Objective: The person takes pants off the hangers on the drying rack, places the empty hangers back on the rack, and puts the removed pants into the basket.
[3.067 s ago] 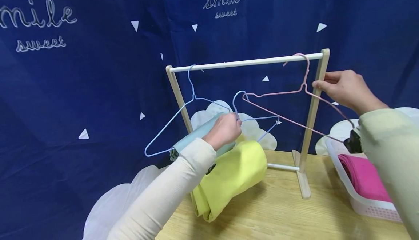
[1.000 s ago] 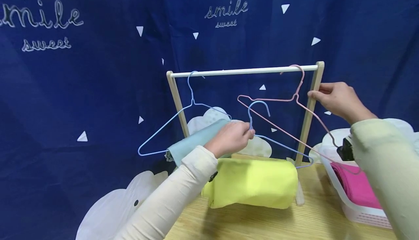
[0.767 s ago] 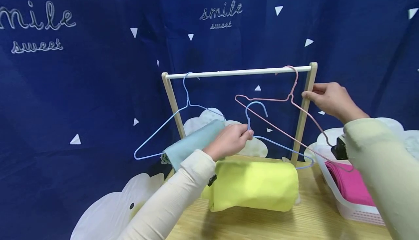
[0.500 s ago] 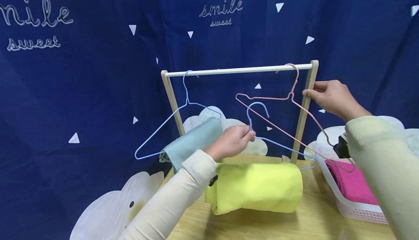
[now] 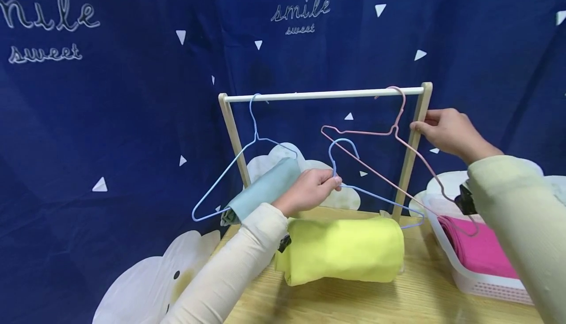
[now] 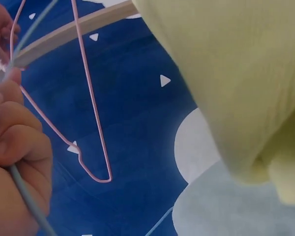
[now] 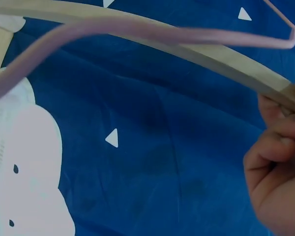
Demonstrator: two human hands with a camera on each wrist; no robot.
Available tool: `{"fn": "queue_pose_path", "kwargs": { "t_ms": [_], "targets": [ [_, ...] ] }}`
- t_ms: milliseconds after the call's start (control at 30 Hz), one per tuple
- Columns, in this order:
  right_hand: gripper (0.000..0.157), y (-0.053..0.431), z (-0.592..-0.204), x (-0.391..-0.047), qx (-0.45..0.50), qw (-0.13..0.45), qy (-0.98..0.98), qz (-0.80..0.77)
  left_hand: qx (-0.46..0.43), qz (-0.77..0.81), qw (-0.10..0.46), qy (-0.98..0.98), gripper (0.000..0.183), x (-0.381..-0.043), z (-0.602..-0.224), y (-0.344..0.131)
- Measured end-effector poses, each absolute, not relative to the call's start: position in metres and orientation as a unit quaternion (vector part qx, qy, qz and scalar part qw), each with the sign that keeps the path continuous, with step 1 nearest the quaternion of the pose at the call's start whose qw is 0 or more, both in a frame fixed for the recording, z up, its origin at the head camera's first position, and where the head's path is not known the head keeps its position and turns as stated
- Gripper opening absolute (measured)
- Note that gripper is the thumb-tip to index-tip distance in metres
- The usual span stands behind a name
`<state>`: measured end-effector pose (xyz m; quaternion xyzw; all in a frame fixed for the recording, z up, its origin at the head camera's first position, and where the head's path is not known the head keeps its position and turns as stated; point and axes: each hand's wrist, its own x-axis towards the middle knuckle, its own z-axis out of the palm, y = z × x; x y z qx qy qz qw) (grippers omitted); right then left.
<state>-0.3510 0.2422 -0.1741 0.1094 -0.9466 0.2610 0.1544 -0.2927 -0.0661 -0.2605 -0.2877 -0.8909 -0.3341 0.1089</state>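
My left hand (image 5: 311, 189) grips a blue clothes hanger (image 5: 376, 195) just below its hook, in front of the rack. Over that hanger's bottom bar hangs a folded yellow cloth (image 5: 345, 250), close above the table. In the left wrist view the fingers curl round the blue wire. My right hand (image 5: 451, 130) pinches the right wooden post (image 5: 409, 167) of the clothes rack between thumb and fingers. From the rack's white rail (image 5: 327, 95) hang an empty pink hanger (image 5: 358, 132) at the right and another blue hanger (image 5: 214, 184) at the left, bearing a light teal cloth (image 5: 265, 186).
A pale plastic basket (image 5: 491, 284) with a folded magenta cloth (image 5: 479, 248) stands at the right of the wooden table (image 5: 336, 304). The pink hanger's lower corner reaches over the basket. A dark blue curtain (image 5: 132, 118) hangs behind.
Since the oldest frame, my left hand has moved right with the blue hanger, and the yellow cloth has turned broadside. Lately it barely moves; the teal cloth's hanger swings slightly. My right hand stays on the post.
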Motion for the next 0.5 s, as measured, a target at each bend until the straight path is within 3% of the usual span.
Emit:
{"fn": "queue_pose_path", "kwargs": {
  "t_ms": [267,500],
  "targets": [
    [0.05,0.239,-0.166,-0.349,0.124,0.137,-0.951,0.246,-0.314,-0.346,0.075,-0.881,0.03,-0.291,-0.253,-0.06],
    [0.066,0.247,-0.165,-0.344,0.11,0.095,-0.96,0.239,-0.33,-0.354,0.053,-0.873,0.033,-0.287,-0.251,-0.054]
  ]
}}
